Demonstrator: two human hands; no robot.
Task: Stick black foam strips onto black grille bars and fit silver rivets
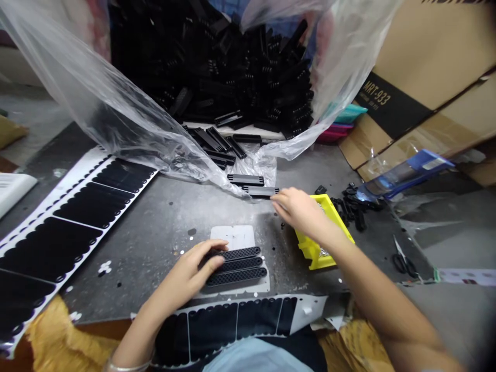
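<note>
My left hand [191, 271] rests on three black textured strips [239, 265] that lie side by side on a white backing sheet [237, 235]; its fingers lie flat over their left ends. My right hand [300, 209] reaches forward over a small yellow bin [314, 248], fingertips touching a black plastic bar [260, 191] at the mouth of a clear plastic bag [116, 108]. A second black bar [245, 179] lies just beyond it. The bag holds a large heap of black plastic parts [232, 67].
Long white sheets of black die-cut pads [65, 227] lie at the left, and another sheet [236, 318] at the near edge. Small black clips [351, 204], a blue packet [406, 173] and scissors [403, 258] lie at the right. Cardboard boxes [430, 77] stand behind.
</note>
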